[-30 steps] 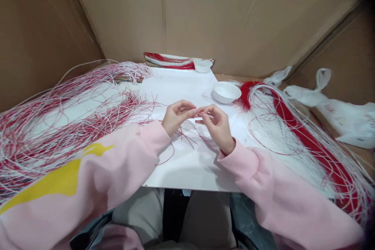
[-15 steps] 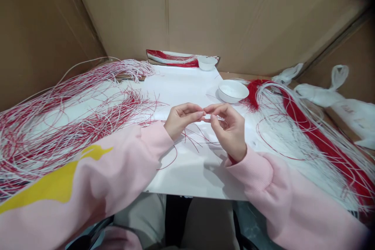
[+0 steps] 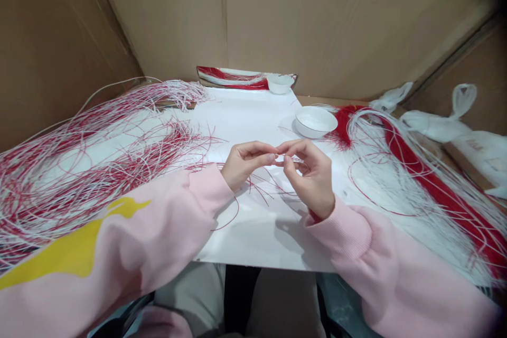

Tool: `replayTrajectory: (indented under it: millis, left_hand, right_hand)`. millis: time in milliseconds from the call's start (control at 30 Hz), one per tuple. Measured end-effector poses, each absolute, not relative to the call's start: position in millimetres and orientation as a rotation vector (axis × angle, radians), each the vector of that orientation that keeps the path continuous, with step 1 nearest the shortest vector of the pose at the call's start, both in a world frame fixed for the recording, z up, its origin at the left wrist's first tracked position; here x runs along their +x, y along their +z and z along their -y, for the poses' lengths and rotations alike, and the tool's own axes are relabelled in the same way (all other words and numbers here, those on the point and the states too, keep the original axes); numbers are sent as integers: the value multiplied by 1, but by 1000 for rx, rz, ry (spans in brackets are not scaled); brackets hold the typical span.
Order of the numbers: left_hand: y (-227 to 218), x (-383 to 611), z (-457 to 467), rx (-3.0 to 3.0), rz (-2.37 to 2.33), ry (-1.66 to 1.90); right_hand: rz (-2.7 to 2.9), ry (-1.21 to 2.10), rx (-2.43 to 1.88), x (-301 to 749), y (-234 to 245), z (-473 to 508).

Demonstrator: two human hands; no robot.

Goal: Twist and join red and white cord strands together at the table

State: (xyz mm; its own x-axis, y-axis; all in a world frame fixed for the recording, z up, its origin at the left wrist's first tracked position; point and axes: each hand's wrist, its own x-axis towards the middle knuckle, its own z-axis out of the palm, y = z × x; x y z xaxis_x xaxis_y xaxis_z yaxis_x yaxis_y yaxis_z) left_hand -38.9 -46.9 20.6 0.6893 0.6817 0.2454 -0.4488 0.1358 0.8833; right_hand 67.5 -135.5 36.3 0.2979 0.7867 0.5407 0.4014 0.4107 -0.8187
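My left hand (image 3: 244, 162) and my right hand (image 3: 309, 173) meet fingertip to fingertip above a white sheet (image 3: 253, 116) on the table. Both pinch a thin pale strand (image 3: 291, 158) between thumb and forefinger; a few loose red strands (image 3: 261, 190) lie on the sheet under them. A big tangle of red and white strands (image 3: 87, 158) spreads to the left of my left arm. A denser bundle of red and white strands (image 3: 428, 185) runs along the right. A white bowl (image 3: 316, 121) sits just beyond my right hand.
Cardboard walls (image 3: 317, 16) close in the table at the back and both sides. A second small white bowl (image 3: 280, 83) and a flat strip of red and white strands (image 3: 232, 78) lie at the far edge. White plastic bags (image 3: 463, 132) lie at the right.
Both hands have drifted slightly right and away from me, keeping their pinch on the strand. The view has shifted a little; the piles lie as before.
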Motion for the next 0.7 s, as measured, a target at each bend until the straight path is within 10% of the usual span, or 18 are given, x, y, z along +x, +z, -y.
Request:
replayTrajectory:
  millis: [700]
  left_hand:
    - [18, -39, 43, 1235, -293, 830]
  right_hand:
    - [1419, 252, -1229, 69, 36, 136]
